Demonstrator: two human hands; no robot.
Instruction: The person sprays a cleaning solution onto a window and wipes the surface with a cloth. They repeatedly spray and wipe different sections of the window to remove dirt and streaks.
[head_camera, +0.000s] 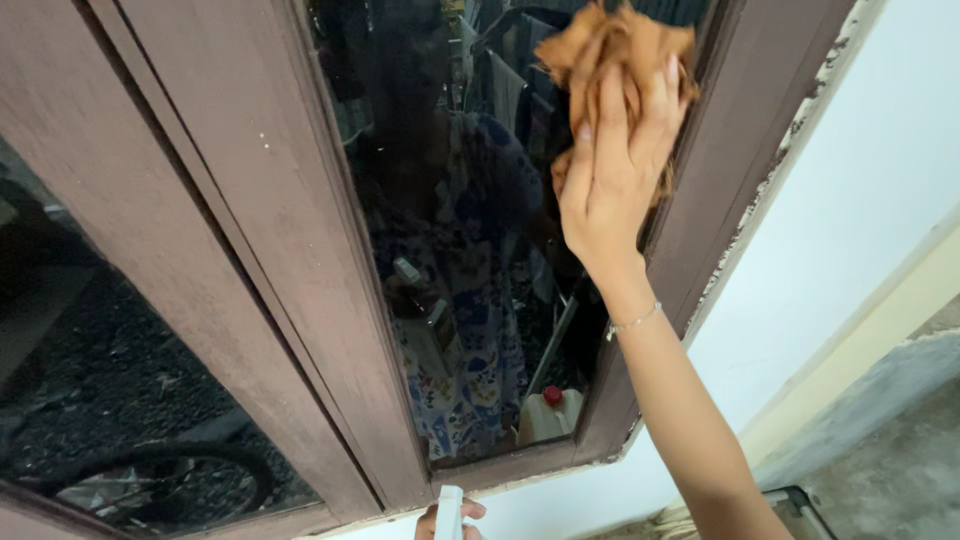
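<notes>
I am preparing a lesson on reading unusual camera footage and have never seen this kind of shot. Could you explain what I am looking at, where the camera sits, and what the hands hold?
There is no machine here: a person works with two bare hands, and the single camera is worn on their head, so the view tilts up along a wall. The right hand, with a thin bracelet on its wrist, presses a crumpled orange-brown cloth against the dark glass pane of a brown wooden window frame. At the bottom edge, the left hand grips the white top of what looks like a spray bottle; most of it is out of view. The glass reflects a figure in blue patterned clothing. To the right is a pale wall.
</notes>
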